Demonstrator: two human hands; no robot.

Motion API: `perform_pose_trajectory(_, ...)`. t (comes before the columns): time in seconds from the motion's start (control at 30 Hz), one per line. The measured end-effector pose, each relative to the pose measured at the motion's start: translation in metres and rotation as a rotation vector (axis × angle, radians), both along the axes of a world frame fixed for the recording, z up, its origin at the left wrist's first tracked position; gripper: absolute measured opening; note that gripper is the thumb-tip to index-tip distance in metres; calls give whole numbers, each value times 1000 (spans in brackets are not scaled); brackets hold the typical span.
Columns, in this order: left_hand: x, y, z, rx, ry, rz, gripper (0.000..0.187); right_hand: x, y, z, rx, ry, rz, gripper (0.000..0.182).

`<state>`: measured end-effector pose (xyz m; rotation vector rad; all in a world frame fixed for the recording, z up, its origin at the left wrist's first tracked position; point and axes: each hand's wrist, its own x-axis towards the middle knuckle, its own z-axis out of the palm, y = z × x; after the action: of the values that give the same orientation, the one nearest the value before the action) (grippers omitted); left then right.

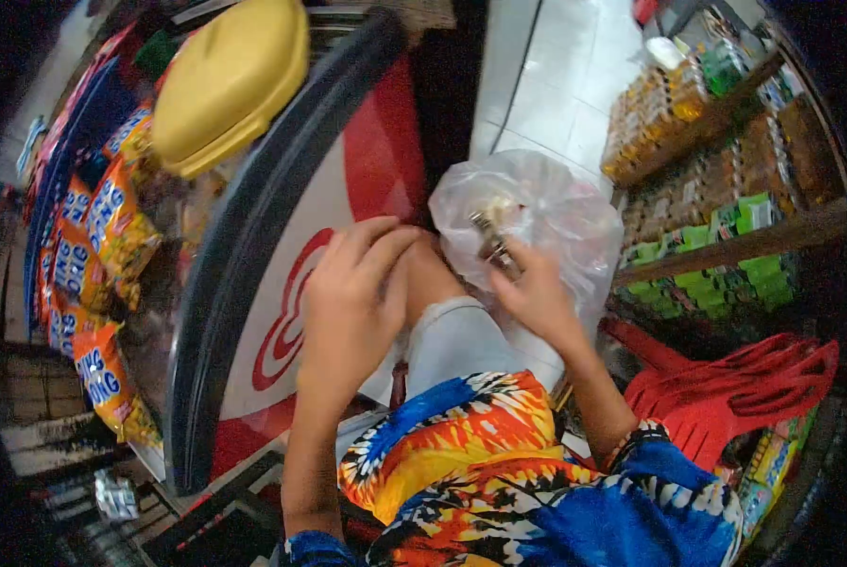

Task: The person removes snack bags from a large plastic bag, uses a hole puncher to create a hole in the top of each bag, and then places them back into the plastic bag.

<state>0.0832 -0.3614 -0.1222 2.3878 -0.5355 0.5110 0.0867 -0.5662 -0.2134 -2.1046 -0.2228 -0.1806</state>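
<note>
A cramped shop surrounds the person, its pale tiled floor (556,104) running between a freezer (291,293) and wooden shelves (697,128). The right hand (541,298) has thumb and fingers clamped on a small metal tool (495,248); its exact kind is too blurred to tell. The tool is over a translucent plastic bag (574,222), with its far end toward pale bits (504,210) there, perhaps so that whatever drops gets caught. The left hand (352,283) is apart from the right, fingers loosely bent by the bare knee (433,279); no object shows in it, though its palm side is hidden. It probably rests there for support. Farther out, a yellow lidded container (234,80) and orange snack packs (111,227) sit atop the freezer, likely for easy reach, while a red plastic chair (707,406) stands near the right arm.
</note>
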Motion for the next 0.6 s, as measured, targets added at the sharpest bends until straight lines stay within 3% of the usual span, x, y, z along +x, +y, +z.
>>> perform_pose_trajectory(0.13, 52, -47, -56, -241, 317, -174, 18, 7, -62, 7, -222, 129, -234, 18)
perform_pose_trajectory(0.2, 80, -64, -95, -162, 241, -244, 22, 10, -80, 0, -203, 77, -277, 16)
perform_pose_trajectory(0.33, 124, -86, -171, -68, 330, -329, 23, 20, -94, -20, -264, 238, -311, 20)
perform_pose_trajectory(0.4, 135, -93, -191, 315, 667, -355, 36, 27, -97, -31, -299, 250, -334, 25)
perform_pose_trajectory(0.5, 137, -97, -203, 190, 477, -569, 46, 32, -101, -46, -347, 211, -366, 36)
perform_pose_trajectory(0.6, 138, -109, -197, 37, 378, -623, 51, 32, -102, -58, -362, 173, -371, 44)
